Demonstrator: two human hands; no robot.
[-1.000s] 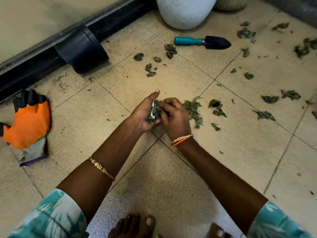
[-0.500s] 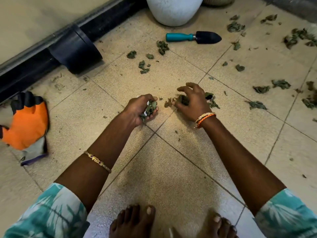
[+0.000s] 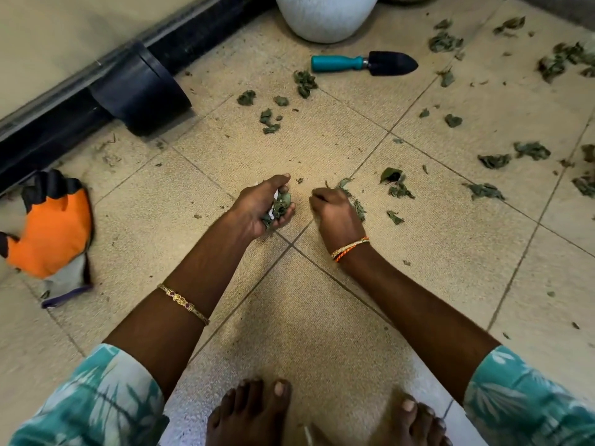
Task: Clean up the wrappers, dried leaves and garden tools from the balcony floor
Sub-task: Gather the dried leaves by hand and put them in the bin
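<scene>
Now the left hand (image 3: 264, 210) cups leaves (image 3: 279, 207), fingers curled round them; the right hand (image 3: 336, 217) fingers clench more leaves (image 3: 358, 207) on the floor (image 3: 225, 156), near a trowel (image 3: 363, 63).

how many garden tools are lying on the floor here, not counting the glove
1. A teal-handled trowel lies near the white pot, beyond both hands. More may lie outside the view.

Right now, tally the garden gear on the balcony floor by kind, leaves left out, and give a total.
Trowels: 1, teal handle, black blade
Gloves: 1, orange and black
Pots: 1 clearly seen, white
Total: 3
</scene>
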